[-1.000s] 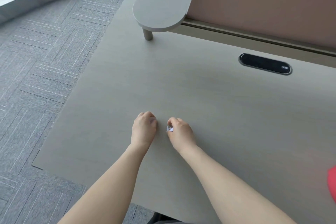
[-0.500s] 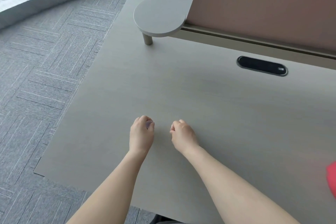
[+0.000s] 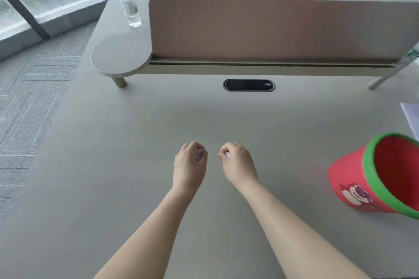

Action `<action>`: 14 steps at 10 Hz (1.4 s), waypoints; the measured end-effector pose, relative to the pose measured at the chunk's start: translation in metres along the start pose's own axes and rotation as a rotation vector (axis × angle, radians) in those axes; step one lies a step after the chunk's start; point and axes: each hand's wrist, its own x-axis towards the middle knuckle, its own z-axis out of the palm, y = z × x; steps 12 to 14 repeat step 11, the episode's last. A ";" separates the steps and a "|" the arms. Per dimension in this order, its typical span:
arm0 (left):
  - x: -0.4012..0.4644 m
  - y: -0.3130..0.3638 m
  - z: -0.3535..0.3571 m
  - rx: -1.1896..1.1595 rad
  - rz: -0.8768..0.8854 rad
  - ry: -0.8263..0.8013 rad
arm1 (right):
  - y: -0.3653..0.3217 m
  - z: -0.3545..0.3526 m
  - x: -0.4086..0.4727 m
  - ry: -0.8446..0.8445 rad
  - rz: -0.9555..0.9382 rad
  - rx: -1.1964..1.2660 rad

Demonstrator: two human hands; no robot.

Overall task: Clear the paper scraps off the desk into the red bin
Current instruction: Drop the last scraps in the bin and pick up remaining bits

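Observation:
Both hands hover side by side over the middle of the grey desk [image 3: 136, 133]. My left hand [image 3: 190, 163] is curled shut, and a small pale paper scrap [image 3: 199, 154] shows between its fingers. My right hand [image 3: 237, 162] is also curled shut, with a bit of white paper scrap [image 3: 227, 154] peeking out at the fingertips. The red bin [image 3: 353, 179], with a green rim and a cartoon print, stands at the right edge of the desk, its mouth tilted toward me. No loose scraps show on the desk surface.
A brown divider panel [image 3: 272, 27] runs along the back with a black cable slot [image 3: 248, 85] in front of it. A clear water bottle [image 3: 128, 0] stands on a raised shelf [image 3: 120, 59] at the back left. A person sits beyond the divider.
The view has lifted and swung right, so the divider, the bottle and the red bin came into sight. Both hands stay curled shut close together, slightly further apart.

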 end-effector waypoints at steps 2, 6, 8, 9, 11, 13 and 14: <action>-0.018 0.091 0.048 -0.050 0.180 -0.114 | 0.048 -0.090 -0.015 0.210 0.077 0.105; -0.075 0.241 0.146 -0.047 0.489 -0.329 | 0.153 -0.243 -0.065 0.535 0.208 0.122; -0.095 0.270 0.182 -0.006 0.565 -0.395 | 0.193 -0.268 -0.079 0.498 0.294 0.114; -0.102 0.279 0.195 0.038 0.591 -0.422 | 0.204 -0.273 -0.083 0.466 0.321 0.110; -0.103 0.285 0.213 0.124 0.597 -0.442 | 0.221 -0.278 -0.087 0.384 0.338 0.102; -0.103 0.285 0.213 0.124 0.597 -0.442 | 0.221 -0.278 -0.087 0.384 0.338 0.102; -0.103 0.285 0.213 0.124 0.597 -0.442 | 0.221 -0.278 -0.087 0.384 0.338 0.102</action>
